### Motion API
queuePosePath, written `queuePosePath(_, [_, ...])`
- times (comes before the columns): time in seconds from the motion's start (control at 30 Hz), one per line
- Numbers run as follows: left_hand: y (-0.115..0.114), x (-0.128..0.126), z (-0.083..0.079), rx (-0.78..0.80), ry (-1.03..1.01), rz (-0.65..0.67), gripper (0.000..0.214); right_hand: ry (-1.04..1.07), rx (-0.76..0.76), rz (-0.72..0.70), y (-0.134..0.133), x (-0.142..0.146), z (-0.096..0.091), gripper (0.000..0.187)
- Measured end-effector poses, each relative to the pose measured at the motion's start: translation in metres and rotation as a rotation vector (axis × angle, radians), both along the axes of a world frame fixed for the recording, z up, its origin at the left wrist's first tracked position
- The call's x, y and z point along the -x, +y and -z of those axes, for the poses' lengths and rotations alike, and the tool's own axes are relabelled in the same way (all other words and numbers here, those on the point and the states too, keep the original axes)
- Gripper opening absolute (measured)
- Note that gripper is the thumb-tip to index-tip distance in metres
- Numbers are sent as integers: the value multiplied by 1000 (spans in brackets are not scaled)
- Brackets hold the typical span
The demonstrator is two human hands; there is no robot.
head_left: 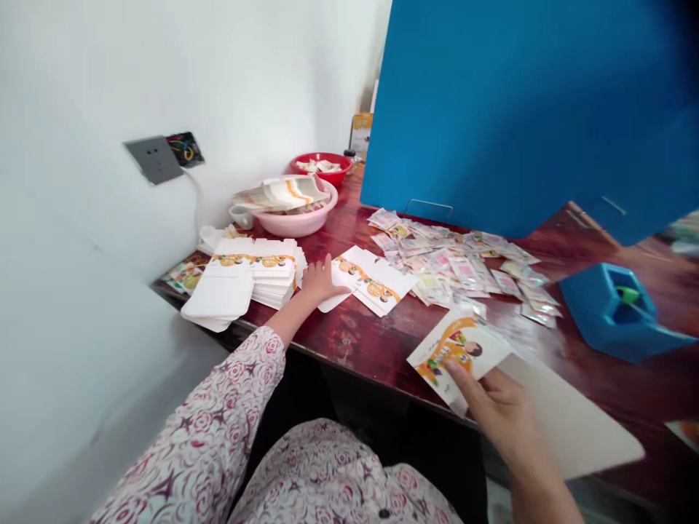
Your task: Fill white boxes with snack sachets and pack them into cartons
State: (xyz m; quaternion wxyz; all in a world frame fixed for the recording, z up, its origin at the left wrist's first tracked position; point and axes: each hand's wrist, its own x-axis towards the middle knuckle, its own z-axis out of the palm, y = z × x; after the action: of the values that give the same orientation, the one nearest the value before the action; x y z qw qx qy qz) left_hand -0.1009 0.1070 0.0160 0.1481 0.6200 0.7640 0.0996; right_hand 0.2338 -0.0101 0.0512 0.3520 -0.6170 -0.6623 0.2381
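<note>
White printed card (457,353): held up at the bench's front edge by the right fingers, tilted; glossy, with an orange swoosh, small coloured printed figures and lettering too small to read.

Right hand (494,415): fingers closed on the card's lower edge, gripping it.

Pale flat panel (571,415): just behind the right fingers; any join to the card impossible to tell.

Left hand (322,282): open, palm down, fingers spread, resting on a carton blank, not gripping.

Flat carton blank (376,284): directly under the left fingers, white with an orange printed band.

Stack of die-cut carton blanks (256,273): just left of the left fingers, white, with orange bands along the top.

Pink plastic basin (298,222): beyond the left fingers, heaped with folded blanks.

Red bowl (320,167): farther beyond the left fingers, holding white pieces.

Foil sachets (453,266): loose in a wide scatter ahead of the right fingers, some nearly touching the card.

Blue plastic holder (617,313): right of the right fingers, tilted on its side.

Dark red wooden bench (349,335): beneath both hands, glossy, carrying all of these.

Floral sleeves (234,393): pink and white, on both forearms.
</note>
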Motion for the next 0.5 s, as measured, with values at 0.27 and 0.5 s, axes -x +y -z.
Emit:
queuePosePath(0.27, [1, -2, -11, 58, 46, 59, 107, -7, 54, -38, 2, -5, 21, 50])
queuePosePath(0.5, [-4, -29, 1, 110, 29, 373, 110, 116, 13, 39, -4, 6, 20, 40])
